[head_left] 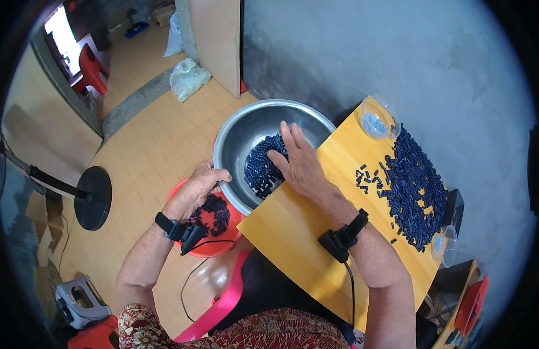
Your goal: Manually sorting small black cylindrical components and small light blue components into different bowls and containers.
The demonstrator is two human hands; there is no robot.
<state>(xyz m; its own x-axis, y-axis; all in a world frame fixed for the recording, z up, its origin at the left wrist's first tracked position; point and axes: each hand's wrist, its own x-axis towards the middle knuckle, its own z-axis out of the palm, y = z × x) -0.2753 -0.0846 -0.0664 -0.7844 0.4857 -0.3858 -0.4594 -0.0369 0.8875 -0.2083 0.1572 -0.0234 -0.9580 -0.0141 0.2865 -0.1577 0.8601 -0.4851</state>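
Observation:
My left hand (195, 187) grips the rim of a large metal basin (227, 131), thumb over the edge. In the basin lie many small dark-blue tube-shaped pieces (259, 166). My right hand (302, 166) reaches over the table's edge into the basin, fingers apart and thumb out, at the pieces; whether it touches them I cannot tell. Part of the basin is hidden under the yellow table (298, 232). A big pile of the same dark pieces (419, 189) covers the table's right side, with several loose ones (370, 177) beside it.
Below the metal basin stands a red basin (214, 251) holding more dark pieces. Clear tubs with small light-blue bits (374, 125) sit at the table's far corner and right edge. A black round stand base (93, 198) is on the floor at left. A grey wall borders the table.

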